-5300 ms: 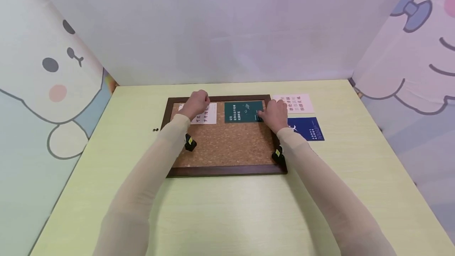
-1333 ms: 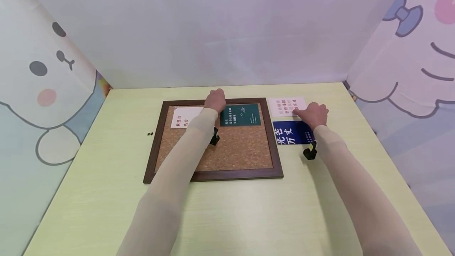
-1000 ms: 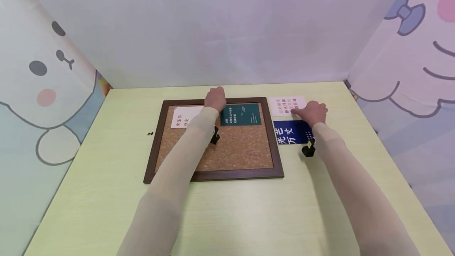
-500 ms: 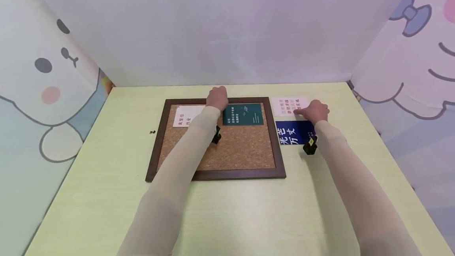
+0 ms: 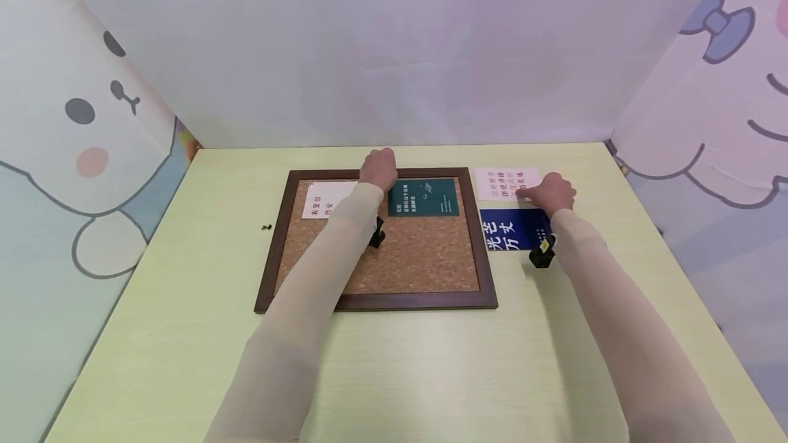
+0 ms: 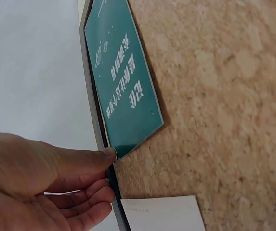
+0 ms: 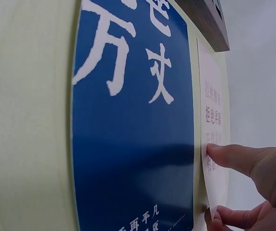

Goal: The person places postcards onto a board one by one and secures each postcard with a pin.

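A green card (image 5: 425, 197) lies at the top of a framed cork board (image 5: 412, 258). My left hand (image 5: 379, 169) is at its upper left corner; the left wrist view shows the thumb (image 6: 87, 161) on that corner, a small shiny spot at its tip, the other fingers curled by the frame. My right hand (image 5: 553, 192) holds the near right corner of a pale pink card (image 5: 501, 184) on the table, thumb (image 7: 234, 156) on its face and fingertips at its bent edge. A dark blue card (image 5: 514, 227) lies just nearer.
A white card (image 5: 320, 198) with dark characters is at the board's upper left, partly hidden by the left sleeve. Small dark bits (image 5: 266, 227) lie on the table left of the frame. A pale wall (image 5: 400, 53) stands behind the table.
Since the oldest frame, my left hand has gone from the white card to the green card's corner. My right hand has left the green card for the pink one. Lately both hands stay nearly still.
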### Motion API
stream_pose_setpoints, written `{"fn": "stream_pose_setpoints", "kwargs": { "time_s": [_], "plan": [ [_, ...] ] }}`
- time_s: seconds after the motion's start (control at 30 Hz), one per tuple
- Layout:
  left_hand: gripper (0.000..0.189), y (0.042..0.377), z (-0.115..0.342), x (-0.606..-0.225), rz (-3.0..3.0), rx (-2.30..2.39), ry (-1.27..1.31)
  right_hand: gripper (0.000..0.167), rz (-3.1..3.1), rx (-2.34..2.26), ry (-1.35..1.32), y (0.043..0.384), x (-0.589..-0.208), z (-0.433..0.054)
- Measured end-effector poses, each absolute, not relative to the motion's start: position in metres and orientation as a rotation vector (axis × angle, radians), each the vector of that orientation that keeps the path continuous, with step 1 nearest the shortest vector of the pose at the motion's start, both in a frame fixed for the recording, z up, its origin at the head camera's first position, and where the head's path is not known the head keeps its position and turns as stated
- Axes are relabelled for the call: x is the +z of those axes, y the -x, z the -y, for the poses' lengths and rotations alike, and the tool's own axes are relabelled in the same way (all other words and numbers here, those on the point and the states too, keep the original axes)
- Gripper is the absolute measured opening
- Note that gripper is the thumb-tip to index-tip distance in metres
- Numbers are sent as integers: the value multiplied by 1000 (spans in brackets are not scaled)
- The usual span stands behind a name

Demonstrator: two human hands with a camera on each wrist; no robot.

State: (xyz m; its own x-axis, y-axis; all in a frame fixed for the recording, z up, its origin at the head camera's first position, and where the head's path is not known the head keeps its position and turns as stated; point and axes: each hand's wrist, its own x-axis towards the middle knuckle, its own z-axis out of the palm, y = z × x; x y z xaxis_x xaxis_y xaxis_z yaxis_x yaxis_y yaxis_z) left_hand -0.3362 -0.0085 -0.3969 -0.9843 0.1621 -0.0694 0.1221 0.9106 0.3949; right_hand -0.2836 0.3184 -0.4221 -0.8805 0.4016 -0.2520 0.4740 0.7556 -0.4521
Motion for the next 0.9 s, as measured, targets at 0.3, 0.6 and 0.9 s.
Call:
{"fn": "stream_pose_setpoints", "kwargs": {
  "time_s": [0.3,0.6,0.9],
  "plan": [
    [24,337,8,-397,-2969,614,-228,54,-2834,-911,-697,281,-426,-330],
    [25,336,8,-398,-2967,634,-231,45,-2834,-1001,-762,277,-420,-335],
    [26,335,7,-400,-2987,626,-257,38,-2854,-1027,-759,274,-411,-340]
  ]
}}
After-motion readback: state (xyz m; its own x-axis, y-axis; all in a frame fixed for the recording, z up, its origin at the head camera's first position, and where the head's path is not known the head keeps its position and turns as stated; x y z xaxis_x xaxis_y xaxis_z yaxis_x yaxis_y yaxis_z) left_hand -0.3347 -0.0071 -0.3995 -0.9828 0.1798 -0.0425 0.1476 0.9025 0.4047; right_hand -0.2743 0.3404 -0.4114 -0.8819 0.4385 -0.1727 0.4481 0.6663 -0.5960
